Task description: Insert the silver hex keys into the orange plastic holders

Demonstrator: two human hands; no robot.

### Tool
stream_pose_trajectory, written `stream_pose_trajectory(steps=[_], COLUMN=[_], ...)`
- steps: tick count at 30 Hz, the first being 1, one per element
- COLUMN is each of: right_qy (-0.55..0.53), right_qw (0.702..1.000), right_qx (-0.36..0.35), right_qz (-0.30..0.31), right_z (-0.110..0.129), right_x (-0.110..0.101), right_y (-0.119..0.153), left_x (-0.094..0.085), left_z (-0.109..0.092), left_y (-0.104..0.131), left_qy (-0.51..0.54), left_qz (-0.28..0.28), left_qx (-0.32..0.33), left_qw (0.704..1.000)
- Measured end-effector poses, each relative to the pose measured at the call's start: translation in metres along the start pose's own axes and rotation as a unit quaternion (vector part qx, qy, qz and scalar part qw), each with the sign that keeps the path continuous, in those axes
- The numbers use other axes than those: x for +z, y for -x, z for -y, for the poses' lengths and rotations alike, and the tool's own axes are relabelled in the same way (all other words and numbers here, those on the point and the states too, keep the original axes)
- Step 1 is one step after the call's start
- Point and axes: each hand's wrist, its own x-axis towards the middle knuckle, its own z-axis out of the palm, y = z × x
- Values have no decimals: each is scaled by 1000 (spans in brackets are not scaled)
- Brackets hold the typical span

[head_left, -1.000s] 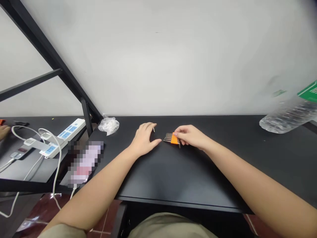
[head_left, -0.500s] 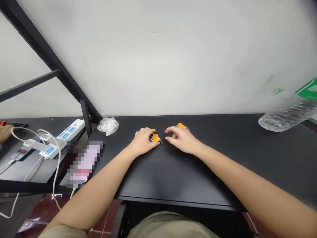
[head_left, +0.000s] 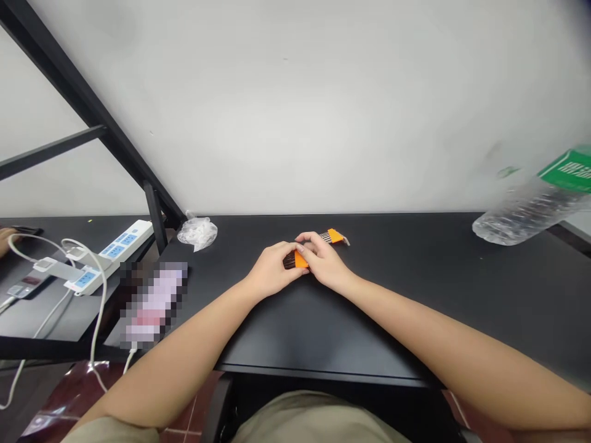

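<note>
My left hand [head_left: 273, 267] is closed around a hex key set, whose orange holder [head_left: 300, 258] and dark keys show between thumb and fingers. From the other side, my right hand [head_left: 323, 261] meets it, its curled fingers pressed at the orange end. What exactly those right fingertips pinch is partly hidden. Just behind the right hand, a second hex key set [head_left: 335, 236] with an orange holder and silvery keys lies on the black table [head_left: 332, 326].
Crumpled clear plastic [head_left: 197, 233] lies at the back left. A pixelated phone [head_left: 157, 304] with a cable and a white power strip [head_left: 115, 255] are on the left. A clear bottle [head_left: 521, 215] leans at the right. Another person's hand [head_left: 4, 240] shows at the far left.
My right hand has moved left, onto the orange end of the set in my left hand. The second set behind it now shows more fully.
</note>
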Motion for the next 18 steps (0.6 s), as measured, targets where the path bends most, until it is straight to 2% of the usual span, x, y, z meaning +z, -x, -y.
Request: stream_pose_trajectory(steps=[6, 11, 18], right_qy=[-122, -198, -221], right_qw=[992, 979, 971], right_qx=[22, 40, 71], right_qz=[-24, -36, -64], right_z=[-4, 2, 9], right_x=[3, 4, -1], right_y=[-2, 0, -1], left_x=[0, 0, 4], left_z=[-5, -6, -7], left_y=[1, 1, 1], left_qy=[-5, 18, 11], left_qz=[-12, -12, -11], left_qx=[-6, -16, -58], left_qw=[1000, 1000, 998])
